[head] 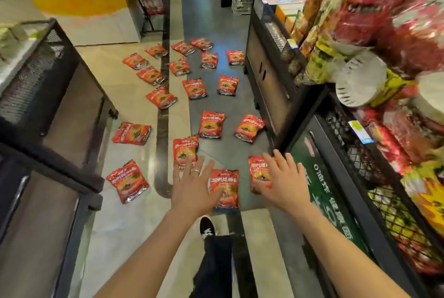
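Packets lay strewn down a shop aisle as a person reached out with both hands, fingers spread and holding nothing. The left hand (192,185), a ring on one finger, and the right hand (281,182) framed the nearest glossy red foil packet (224,189). It lay flat and face up on the polished grey floor (212,104), just ahead of a black-and-white shoe (207,228). Its long axis ran up the aisle, with the printed top pointing away from the person and the silver seam nearest the shoe. A second red packet (257,170) sat partly hidden behind the right hand, and a third red packet (185,151) lay beyond the left fingertips. Whether either hand touched anything could not be told. Slick foil on a smooth floor looked likely to skid from a one-sided grab. A forward step risked crushing the pack, and the black wire-mesh shelf (348,153) crowding the right side could catch an elbow.
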The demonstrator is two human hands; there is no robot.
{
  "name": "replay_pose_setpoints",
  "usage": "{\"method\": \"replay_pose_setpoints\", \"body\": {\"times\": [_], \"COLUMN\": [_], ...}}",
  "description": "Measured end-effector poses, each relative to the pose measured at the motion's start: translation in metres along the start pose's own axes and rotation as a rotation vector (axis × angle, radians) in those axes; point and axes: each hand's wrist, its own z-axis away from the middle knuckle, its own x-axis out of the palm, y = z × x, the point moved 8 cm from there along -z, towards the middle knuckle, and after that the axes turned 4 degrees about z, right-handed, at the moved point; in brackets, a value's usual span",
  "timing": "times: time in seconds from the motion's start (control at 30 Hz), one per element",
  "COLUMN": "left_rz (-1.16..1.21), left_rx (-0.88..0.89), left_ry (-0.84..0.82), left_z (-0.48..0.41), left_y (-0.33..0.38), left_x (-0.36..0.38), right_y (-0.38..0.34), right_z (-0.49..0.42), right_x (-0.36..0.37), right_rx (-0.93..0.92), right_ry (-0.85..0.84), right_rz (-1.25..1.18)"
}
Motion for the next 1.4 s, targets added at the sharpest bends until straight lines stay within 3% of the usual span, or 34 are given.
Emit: {"method": "replay_pose_setpoints", "body": {"times": [0.23,0.43,0.7,0.97,1.17,1.4], "left_rz": [-0.022,0.039,0.038,0.142,0.172,0.106], "left_rx": [0.06,0.029,-0.183,-0.303,-0.389,-0.422], "left_ry": [-0.135,-0.197,-0.364,-0.451,-0.411,-0.6], "left_z": [-0.182,-0.278,-0.352,-0.424,-0.453,-0.446], "left_y": [0.012,0.006,-0.019,-0.015,-0.049,-0.077], "left_x": [0.041,0.11,0.304,0.514,0.648,0.768], "right_y": [0.028,0.066,0.17,0.227,0.283,0.321], "right_z": [-0.16,-0.247,-0.339,-0.391,-0.393,-0.391], "right_x": [0.048,0.13,0.324,0.551,0.691,0.792], "right_rx": [0.074,0.13,0.205,0.099,0.225,0.37], "right_ry": [-0.124,-0.257,-0.417,-0.527,-0.546,-0.586], "right_rz": [-0.009,-0.056,-0.133,-0.057,-0.169,-0.196]}}
